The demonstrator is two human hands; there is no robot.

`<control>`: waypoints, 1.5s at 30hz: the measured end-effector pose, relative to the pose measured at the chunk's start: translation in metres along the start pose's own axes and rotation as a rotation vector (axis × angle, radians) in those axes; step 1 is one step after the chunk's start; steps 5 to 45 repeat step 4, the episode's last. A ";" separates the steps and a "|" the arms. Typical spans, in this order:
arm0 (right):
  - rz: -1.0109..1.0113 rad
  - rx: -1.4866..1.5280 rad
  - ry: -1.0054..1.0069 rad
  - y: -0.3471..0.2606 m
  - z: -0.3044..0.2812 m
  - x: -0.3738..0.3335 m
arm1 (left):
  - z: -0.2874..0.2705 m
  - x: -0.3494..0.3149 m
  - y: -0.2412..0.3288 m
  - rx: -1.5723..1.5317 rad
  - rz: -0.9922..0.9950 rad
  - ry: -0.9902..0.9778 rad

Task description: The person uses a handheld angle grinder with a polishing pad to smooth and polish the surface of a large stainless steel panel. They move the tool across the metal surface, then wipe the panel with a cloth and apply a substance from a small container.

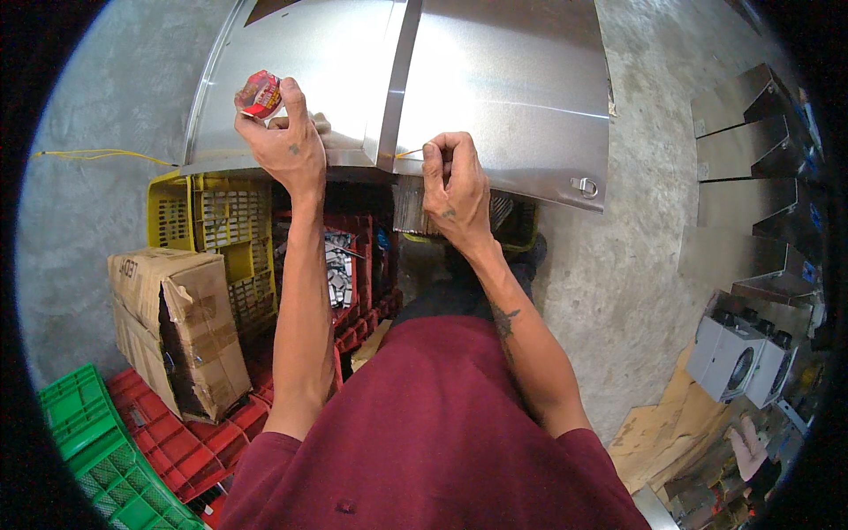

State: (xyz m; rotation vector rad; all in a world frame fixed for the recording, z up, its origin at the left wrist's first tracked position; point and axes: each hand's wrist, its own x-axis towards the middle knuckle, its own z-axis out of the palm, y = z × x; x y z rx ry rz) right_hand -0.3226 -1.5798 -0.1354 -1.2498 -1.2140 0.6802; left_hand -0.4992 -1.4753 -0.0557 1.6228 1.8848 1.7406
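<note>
My left hand point(287, 146) is raised over the left part of a shiny sheet-metal panel point(503, 79). Its fingers are closed round a small round red item with printing point(261, 94), which looks like a roll of tape. My right hand point(457, 181) is at the panel's near edge, just right of the raised metal seam point(399, 88). Thumb and index finger pinch the end of a thin yellow wire point(408, 154), and the other fingers are curled. Farther left, yellow wire point(106, 155) runs to the panel's left corner.
Below the panel stand a yellow crate point(234, 212) and a red crate holding small metal parts point(340, 269). A torn cardboard box point(181, 327) rests on red crates, beside a green crate point(97, 442). On the right are bent metal sheets point(742, 185) and grey-white units point(738, 358).
</note>
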 end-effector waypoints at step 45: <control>0.010 0.002 -0.008 0.001 0.001 -0.001 | 0.000 -0.001 -0.001 -0.016 -0.027 -0.009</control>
